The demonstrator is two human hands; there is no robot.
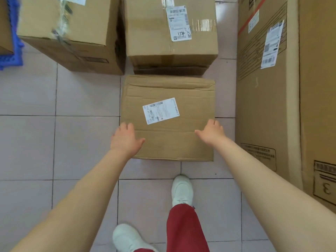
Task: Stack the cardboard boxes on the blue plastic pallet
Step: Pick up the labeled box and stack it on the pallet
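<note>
A low cardboard box (pixel 168 119) with a white label (pixel 161 110) on its top lies on the tiled floor (pixel 60 142) in the middle of the frame, directly ahead of the person and just below two taller boxes (pixel 171 33) in the upper part of the frame. The left hand (pixel 125 138) rests at the box's left edge near its lower corner, fingers spread and curling over the side; the right hand (pixel 211 131) sits at the right edge, fingers open and bent toward the side wall. Neither grip has closed on the box yet, and whether the fingertips have reached underneath cannot be told. The box looks roughly square from above, with no clear long axis, and it lies squarely between the two hands, so both are about equally near. The blue pallet (pixel 13 50) shows only as a corner at the upper left of the frame, well apart from the box, with another box (pixel 5 24) already on it. Judging from this, the lift will have to swing the box up and to the left
</note>
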